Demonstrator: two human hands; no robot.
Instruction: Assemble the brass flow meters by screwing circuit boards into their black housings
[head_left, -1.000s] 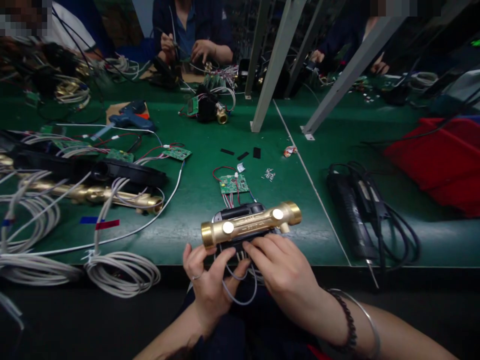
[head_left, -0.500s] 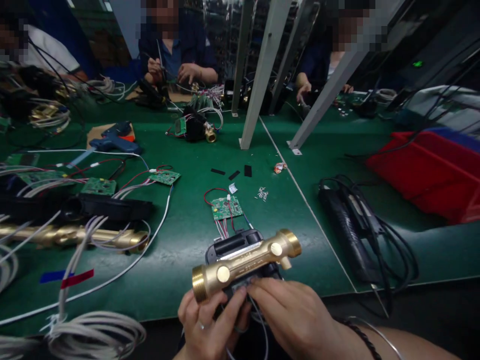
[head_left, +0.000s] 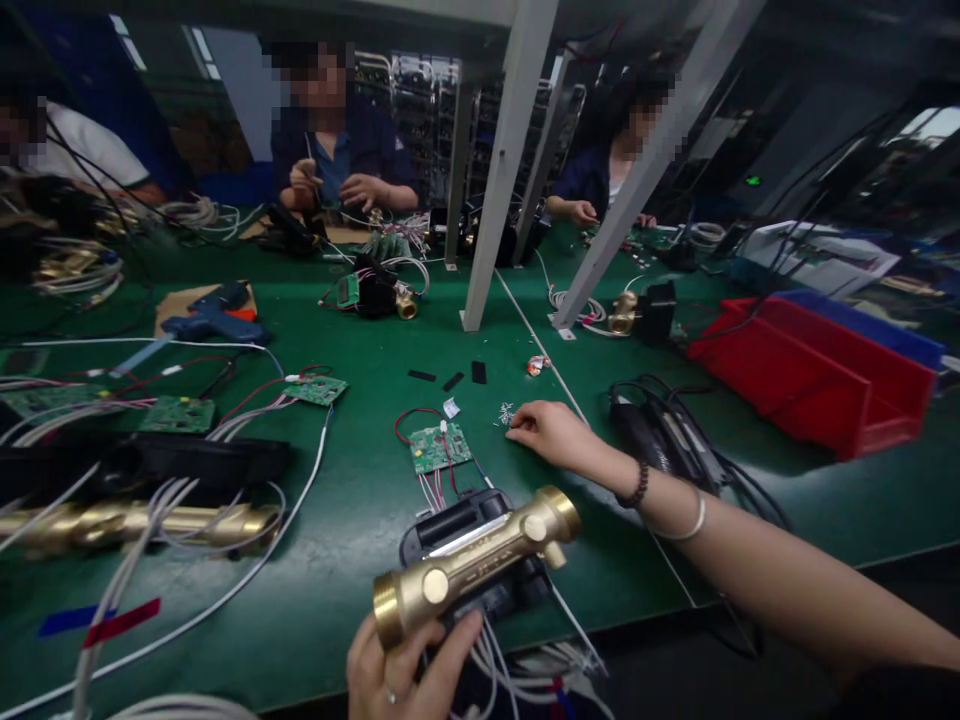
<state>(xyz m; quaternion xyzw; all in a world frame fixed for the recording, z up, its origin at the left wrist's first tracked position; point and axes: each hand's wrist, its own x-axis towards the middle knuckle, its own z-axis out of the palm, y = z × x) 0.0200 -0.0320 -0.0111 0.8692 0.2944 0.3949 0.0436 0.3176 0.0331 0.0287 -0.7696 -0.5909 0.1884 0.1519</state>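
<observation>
Left hand (head_left: 400, 667) holds a brass fitting (head_left: 480, 562) at the near edge of the counter (head_left: 337, 600); right hand (head_left: 551, 432), fingertips narrowed, grip unclear, could scatter small metal pieces (head_left: 505, 411) by brushing them.

Workshop, assembly type, electronics and metalware. Comprising: long green workbench (head_left: 360, 540); wired circuit boards (head_left: 439, 448), several; brass pipe fittings (head_left: 480, 560), several; glue gun (head_left: 217, 322), blue; open bin (head_left: 787, 400), red; uprights (head_left: 496, 185), grey, footed on the bench top; racks (head_left: 409, 110), background; co-workers (head_left: 364, 140), three, seen along the far side.
</observation>
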